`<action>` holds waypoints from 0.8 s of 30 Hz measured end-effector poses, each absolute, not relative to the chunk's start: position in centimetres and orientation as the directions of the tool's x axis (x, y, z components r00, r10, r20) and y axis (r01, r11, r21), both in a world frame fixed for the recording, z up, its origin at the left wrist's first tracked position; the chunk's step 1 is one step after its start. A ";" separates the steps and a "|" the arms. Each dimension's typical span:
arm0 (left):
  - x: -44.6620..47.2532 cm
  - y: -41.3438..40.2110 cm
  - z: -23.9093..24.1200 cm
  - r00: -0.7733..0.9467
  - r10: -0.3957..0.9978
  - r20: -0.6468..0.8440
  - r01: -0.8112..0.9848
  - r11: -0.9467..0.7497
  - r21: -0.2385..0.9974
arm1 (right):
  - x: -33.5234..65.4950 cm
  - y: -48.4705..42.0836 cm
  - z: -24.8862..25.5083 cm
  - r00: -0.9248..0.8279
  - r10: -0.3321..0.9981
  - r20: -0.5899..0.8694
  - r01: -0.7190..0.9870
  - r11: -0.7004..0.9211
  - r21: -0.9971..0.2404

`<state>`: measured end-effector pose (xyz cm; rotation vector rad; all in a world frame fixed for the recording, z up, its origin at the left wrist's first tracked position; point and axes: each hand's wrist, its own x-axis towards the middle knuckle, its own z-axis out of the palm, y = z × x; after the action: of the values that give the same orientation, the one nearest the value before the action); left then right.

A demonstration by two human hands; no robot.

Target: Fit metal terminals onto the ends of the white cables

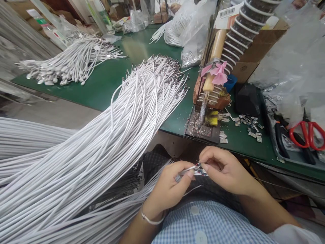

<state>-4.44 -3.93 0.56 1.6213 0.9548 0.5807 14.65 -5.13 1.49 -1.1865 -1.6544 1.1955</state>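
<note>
My left hand [169, 184] is closed around the end of a thin white cable [188, 168], held over my lap below the table edge. My right hand [223, 167] pinches the stripped coloured wire tips [200, 169] of that same cable, fingers pressed together. A large bundle of white cables [106, 135] drapes from the green table [106, 81] down across my left side. A soldering iron [212, 73] with a wooden handle rests in its coil stand, tip down over a solder-spattered plate [199, 123].
A second cable pile [68, 61] lies at the far left. Small metal shells [247, 125] are scattered right of the stand. Red-handled scissors [306, 134] and black pliers lie in a tray at right. Cardboard box and plastic bags stand behind.
</note>
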 end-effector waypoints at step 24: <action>-17.9 -9.8 13.2 0.121 0.838 0.532 0.986 -0.038 -0.164 | 12.5 -5.6 -2.0 -0.558 0.828 0.048 0.275 0.240 -0.931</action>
<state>-17.89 -9.82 13.25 2.6589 2.4379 0.5543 12.47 -5.63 -2.05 -1.0053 -1.9680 1.3089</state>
